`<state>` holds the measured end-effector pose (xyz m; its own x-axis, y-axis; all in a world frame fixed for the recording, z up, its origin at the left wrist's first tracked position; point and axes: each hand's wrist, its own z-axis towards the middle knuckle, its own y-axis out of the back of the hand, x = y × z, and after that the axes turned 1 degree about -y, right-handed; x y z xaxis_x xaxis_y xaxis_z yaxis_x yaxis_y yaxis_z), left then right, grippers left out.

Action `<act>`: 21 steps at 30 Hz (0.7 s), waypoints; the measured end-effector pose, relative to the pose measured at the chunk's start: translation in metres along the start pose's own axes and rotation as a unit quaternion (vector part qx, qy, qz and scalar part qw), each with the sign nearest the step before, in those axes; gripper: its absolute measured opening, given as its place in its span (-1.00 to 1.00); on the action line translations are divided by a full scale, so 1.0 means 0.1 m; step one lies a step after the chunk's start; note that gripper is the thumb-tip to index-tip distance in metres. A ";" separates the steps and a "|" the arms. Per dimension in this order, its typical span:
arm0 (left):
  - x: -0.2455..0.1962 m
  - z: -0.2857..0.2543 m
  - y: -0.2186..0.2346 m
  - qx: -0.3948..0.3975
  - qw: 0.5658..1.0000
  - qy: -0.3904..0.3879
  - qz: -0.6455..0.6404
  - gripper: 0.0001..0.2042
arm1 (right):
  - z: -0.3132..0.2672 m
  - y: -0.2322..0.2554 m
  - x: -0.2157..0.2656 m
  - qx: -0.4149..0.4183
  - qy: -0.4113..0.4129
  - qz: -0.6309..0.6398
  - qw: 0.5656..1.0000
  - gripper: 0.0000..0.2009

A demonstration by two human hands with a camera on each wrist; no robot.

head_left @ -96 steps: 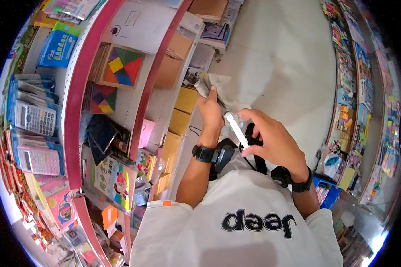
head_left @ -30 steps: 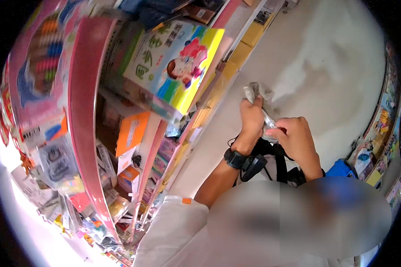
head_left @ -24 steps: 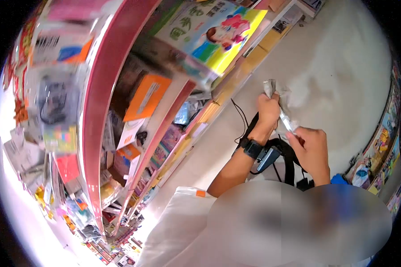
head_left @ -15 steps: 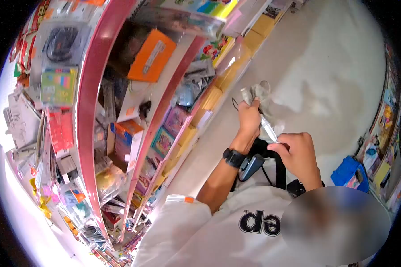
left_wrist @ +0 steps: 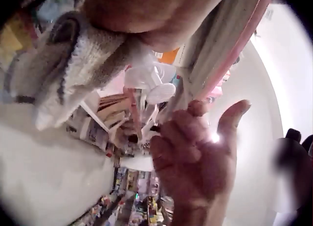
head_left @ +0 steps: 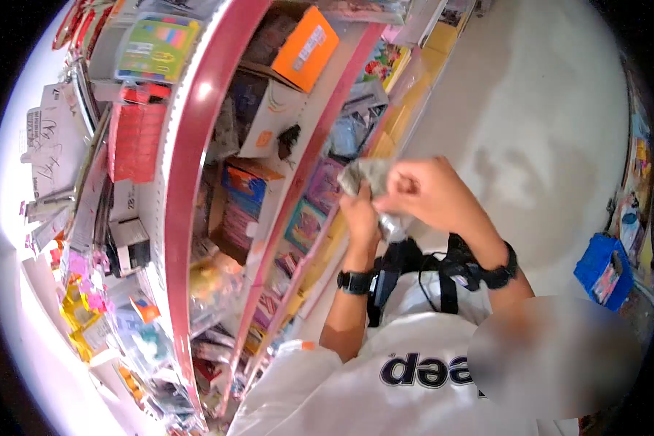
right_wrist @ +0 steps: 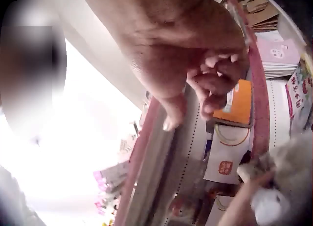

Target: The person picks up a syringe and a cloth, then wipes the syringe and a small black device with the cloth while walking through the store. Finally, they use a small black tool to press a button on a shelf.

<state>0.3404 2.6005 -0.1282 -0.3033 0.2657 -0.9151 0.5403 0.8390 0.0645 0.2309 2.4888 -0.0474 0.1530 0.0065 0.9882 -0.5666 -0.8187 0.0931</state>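
My left hand (head_left: 360, 218) grips a crumpled grey-white cloth (head_left: 367, 174) together with a pale, slim plastic thing (head_left: 392, 227). In the left wrist view the cloth (left_wrist: 73, 69) hangs beside the left palm (left_wrist: 151, 16), and the plastic thing (left_wrist: 161, 93) sticks out with a round, flat end. My right hand (head_left: 432, 190) is raised close beside the cloth, overlapping it in the head view. Both wrist views show this right hand (right_wrist: 181, 64) with nothing in it, its fingers loosely bent and the thumb (right_wrist: 173, 113) standing apart.
Shelves with a red edge (head_left: 178, 160) run along the left, packed with stationery. An orange box (head_left: 309, 49) and red packs (head_left: 136, 142) sit on them. A blue bin (head_left: 604, 270) stands on the floor (head_left: 538, 94) at right, near another goods rack.
My right hand has let go of the plastic thing and moved up and left towards the cloth. The left hand keeps its hold, and the head view has turned further along the shelves.
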 end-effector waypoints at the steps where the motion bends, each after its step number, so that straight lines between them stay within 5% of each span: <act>1: 0.13 0.07 0.18 -0.009 1.000 0.009 -0.011 -0.84 | 0.23 -0.18 -0.01 -0.050 0.017 -0.050 0.997 -0.65; 4: 0.37 0.05 0.68 -0.012 1.000 -0.004 0.024 -0.86 | 1.00 -0.95 -0.17 -0.215 0.086 -0.269 0.935 -0.62; 9: 0.30 -0.26 1.31 -0.008 0.996 -0.019 0.089 -0.89 | 1.63 -1.84 0.00 -0.129 -0.052 -0.416 0.899 -0.55; 13: 0.31 -0.21 1.62 0.045 0.991 0.041 0.122 -0.73 | 1.66 -2.06 -0.09 -0.168 -0.045 -0.450 0.876 -0.45; 15: 0.32 -0.16 1.61 0.054 0.992 -0.004 0.112 -0.83 | 1.76 -2.10 -0.15 -0.189 -0.067 -0.475 0.857 -0.40; 18: 0.31 -0.14 1.48 0.087 0.991 -0.011 0.101 -0.85 | 1.65 -1.92 -0.10 -0.140 -0.047 -0.389 0.909 -0.42; 19: 0.31 -0.13 1.40 0.100 0.990 -0.005 0.097 -0.84 | 1.60 -1.85 -0.08 -0.126 -0.024 -0.393 0.911 -0.61; 20: 0.38 -0.09 1.34 0.120 0.988 -0.013 0.098 -0.83 | 1.59 -1.71 -0.06 -0.067 0.017 -0.304 0.950 -0.52; 21: 0.50 -0.01 1.31 0.139 0.985 -0.021 0.101 -0.82 | 1.57 -1.65 -0.15 -0.100 0.021 -0.218 0.971 -0.46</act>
<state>0.3952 2.7244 -0.1650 -0.1390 0.3889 -0.9107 0.7821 0.6072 0.1399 0.4495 2.5340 -0.0964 0.3824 0.3545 0.8533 -0.6018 -0.6052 0.5211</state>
